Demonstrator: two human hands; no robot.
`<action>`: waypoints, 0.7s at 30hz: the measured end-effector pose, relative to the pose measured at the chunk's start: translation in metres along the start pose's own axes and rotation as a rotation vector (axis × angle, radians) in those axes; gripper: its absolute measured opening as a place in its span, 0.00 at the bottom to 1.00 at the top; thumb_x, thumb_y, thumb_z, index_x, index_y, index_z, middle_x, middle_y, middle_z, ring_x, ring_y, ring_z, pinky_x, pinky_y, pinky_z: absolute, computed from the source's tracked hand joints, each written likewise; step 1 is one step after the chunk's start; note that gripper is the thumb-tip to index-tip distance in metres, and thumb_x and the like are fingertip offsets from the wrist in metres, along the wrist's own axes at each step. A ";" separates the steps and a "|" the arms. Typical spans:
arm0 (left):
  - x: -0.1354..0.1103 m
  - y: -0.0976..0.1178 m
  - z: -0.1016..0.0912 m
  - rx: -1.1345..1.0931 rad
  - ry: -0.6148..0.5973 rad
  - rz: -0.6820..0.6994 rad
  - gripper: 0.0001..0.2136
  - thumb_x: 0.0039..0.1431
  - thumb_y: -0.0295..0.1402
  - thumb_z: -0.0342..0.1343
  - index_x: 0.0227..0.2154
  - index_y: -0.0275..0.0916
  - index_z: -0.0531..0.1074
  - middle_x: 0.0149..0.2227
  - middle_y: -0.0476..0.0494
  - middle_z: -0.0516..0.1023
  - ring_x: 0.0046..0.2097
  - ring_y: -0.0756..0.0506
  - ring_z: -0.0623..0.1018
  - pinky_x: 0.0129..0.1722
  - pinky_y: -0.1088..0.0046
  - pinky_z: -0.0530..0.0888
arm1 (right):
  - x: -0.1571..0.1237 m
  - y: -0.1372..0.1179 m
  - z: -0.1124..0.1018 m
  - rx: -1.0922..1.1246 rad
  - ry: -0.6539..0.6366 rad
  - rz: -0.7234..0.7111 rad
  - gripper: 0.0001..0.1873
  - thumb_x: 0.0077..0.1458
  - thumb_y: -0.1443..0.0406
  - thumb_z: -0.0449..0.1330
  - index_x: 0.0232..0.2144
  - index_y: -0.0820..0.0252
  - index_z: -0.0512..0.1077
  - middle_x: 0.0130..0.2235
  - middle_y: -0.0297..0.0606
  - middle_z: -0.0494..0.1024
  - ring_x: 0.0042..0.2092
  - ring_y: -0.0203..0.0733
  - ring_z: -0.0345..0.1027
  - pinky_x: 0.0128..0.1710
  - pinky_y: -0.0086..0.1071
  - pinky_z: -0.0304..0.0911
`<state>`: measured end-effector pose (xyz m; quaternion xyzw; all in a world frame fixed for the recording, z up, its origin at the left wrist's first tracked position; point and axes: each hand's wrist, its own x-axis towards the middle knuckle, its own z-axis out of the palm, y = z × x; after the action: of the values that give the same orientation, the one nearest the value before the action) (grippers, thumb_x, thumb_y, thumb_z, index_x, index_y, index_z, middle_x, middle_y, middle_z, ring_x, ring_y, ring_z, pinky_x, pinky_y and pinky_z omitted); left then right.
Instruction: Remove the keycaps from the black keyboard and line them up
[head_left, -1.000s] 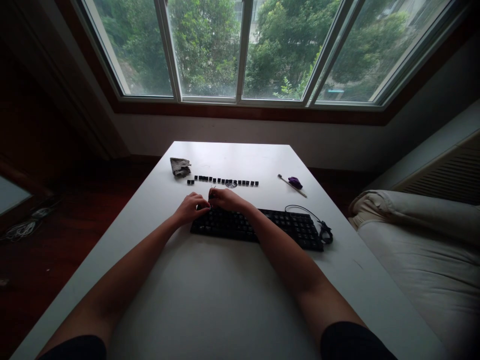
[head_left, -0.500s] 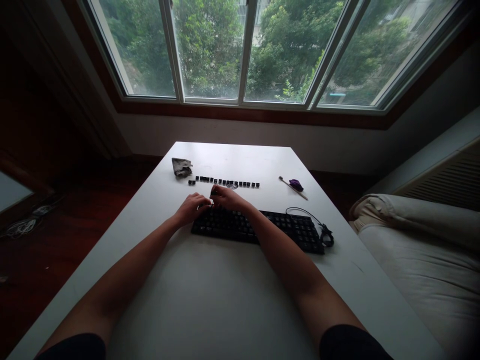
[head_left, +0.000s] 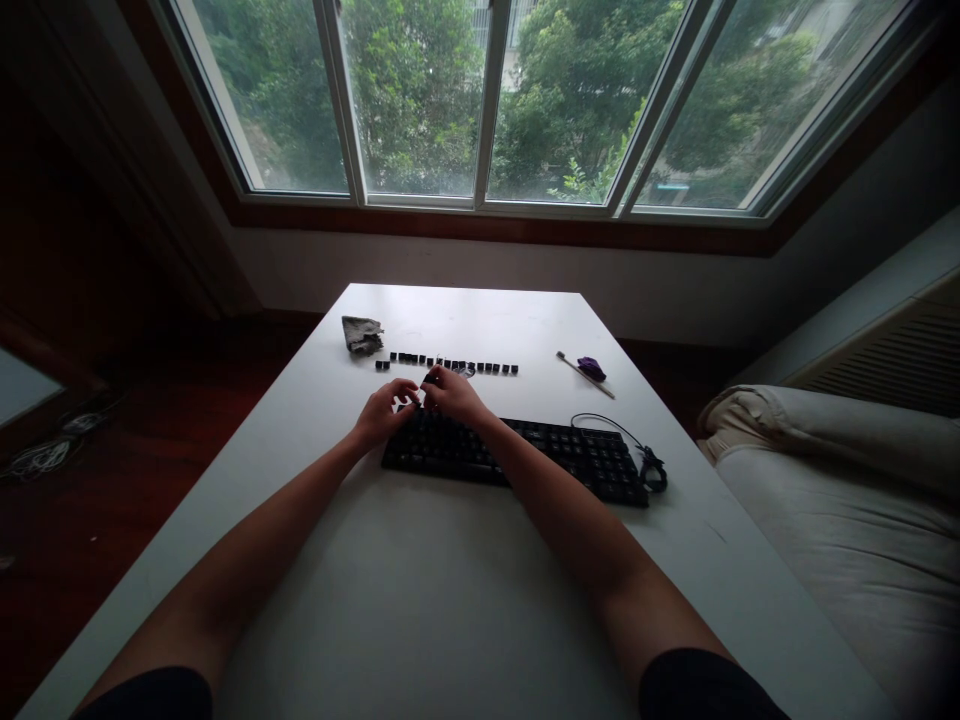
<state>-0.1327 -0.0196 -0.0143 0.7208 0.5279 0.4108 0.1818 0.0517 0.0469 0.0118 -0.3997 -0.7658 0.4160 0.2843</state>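
Observation:
A black keyboard (head_left: 442,445) lies across the white table under my forearms. Above its upper left corner my right hand (head_left: 456,393) is closed on a small dark tool (head_left: 430,379), which looks like a keycap puller; its lower end is mostly hidden by the fingers. Close beside it, my left hand (head_left: 384,412) curls its thumb and index finger towards the puller's lower end. Anything in that pinch is too small to make out. Beyond the hands, several black keycaps (head_left: 405,357) stand in a row, with a small clear item (head_left: 466,369) touching the row.
A crumpled grey cloth (head_left: 362,335) lies at the far left of the table (head_left: 420,600). To the right are a thin brush (head_left: 589,377) and a purple bundle (head_left: 591,368). The keyboard's coiled cable (head_left: 654,472) rests by its right end. A padded seat (head_left: 825,500) stands right of the table.
Both hands have lifted slightly off the keyboard. The left fingers have drawn back a little and arched, and the right hand has tipped up with the puller.

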 end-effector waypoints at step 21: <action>0.001 0.000 -0.011 0.127 -0.127 0.290 0.11 0.65 0.32 0.54 0.46 0.45 0.78 0.43 0.42 0.79 0.46 0.43 0.76 0.48 0.62 0.73 | -0.003 -0.004 -0.014 0.520 -0.123 0.338 0.05 0.61 0.67 0.59 0.36 0.59 0.64 0.23 0.35 0.78 0.26 0.40 0.76 0.30 0.33 0.74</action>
<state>-0.1410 -0.0208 -0.0078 0.8238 0.4308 0.3524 0.1078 0.0625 0.0488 0.0223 -0.4094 -0.5721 0.6626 0.2570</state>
